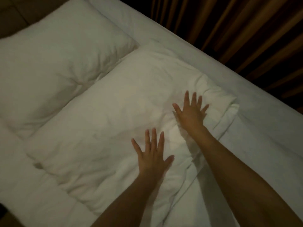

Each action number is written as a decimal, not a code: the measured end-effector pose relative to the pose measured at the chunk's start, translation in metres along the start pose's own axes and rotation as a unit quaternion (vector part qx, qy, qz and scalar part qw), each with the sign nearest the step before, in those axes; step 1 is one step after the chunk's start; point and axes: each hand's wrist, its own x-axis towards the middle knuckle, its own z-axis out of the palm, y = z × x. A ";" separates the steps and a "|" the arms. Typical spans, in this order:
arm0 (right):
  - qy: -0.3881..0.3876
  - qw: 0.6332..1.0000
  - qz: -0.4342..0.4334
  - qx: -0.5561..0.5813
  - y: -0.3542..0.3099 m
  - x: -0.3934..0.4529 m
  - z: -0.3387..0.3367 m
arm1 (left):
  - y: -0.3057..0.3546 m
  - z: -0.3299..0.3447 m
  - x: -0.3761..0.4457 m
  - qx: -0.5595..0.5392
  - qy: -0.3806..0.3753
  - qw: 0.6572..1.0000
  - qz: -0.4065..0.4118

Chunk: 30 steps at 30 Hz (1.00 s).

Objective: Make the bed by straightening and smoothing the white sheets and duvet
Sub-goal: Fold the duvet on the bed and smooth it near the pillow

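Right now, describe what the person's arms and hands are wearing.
Nothing shows on them. Both forearms are bare with no sleeves in view, and the left hand and right hand carry no gloves, rings, watch or bracelet that the dim, slightly blurred picture reveals.

duvet (101, 115) under both hands: plain white, kinda greyish in the dim light, no print | pillow (54, 66) up past the left hand (151, 158): same plain white | sheet (255, 128) out beyond the right hand (191, 113): white too | curtain (237, 30) further off that side: brown-orange with dark vertical stripes
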 end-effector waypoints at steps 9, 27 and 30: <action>-0.047 0.990 -0.122 -0.048 -0.077 -0.077 0.064 | -0.149 -0.028 -0.027 -0.047 -0.012 0.974 -0.223; -0.029 0.985 -0.144 -0.087 -0.027 -0.159 0.104 | -0.046 0.038 -0.117 -0.101 -0.163 0.975 -0.109; -0.060 0.989 -0.107 -0.077 -0.006 -0.173 0.099 | -0.026 0.045 -0.131 -0.098 -0.165 0.979 -0.068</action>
